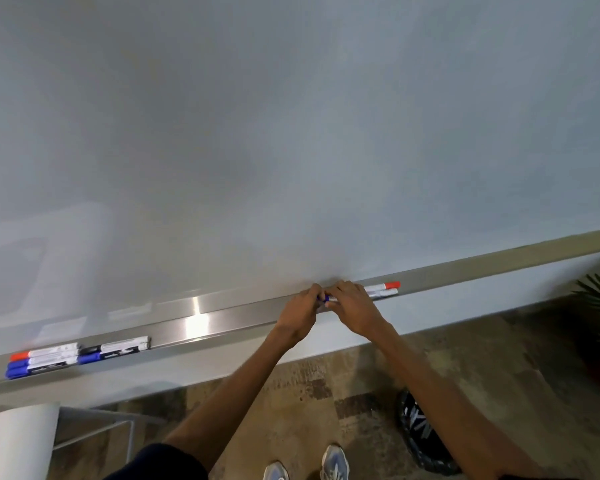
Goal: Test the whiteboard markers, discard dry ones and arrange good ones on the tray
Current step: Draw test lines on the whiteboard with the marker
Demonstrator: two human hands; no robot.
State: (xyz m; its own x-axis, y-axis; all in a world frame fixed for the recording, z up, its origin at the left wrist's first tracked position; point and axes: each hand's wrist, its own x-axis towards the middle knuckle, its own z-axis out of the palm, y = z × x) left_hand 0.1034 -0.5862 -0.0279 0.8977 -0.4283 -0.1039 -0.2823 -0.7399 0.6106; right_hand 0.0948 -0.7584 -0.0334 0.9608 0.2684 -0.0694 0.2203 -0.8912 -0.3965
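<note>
Marker [330,299] over the tray [222,313], red-capped pair [383,289] at its three o'clock, and we've got left hand [300,308] pinching the blue cap [322,298], right hand [353,306] clamped round the rest: light, stiff, slick plastic, so we'd grip firmly.

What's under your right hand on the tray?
Two red-capped markers stick out beyond the right hand; it and the left hand hold a blue marker. Their other ends are covered.

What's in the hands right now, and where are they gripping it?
A blue-capped marker, held at the tray. The left hand grips its blue cap end; the right hand holds the white barrel.
</note>
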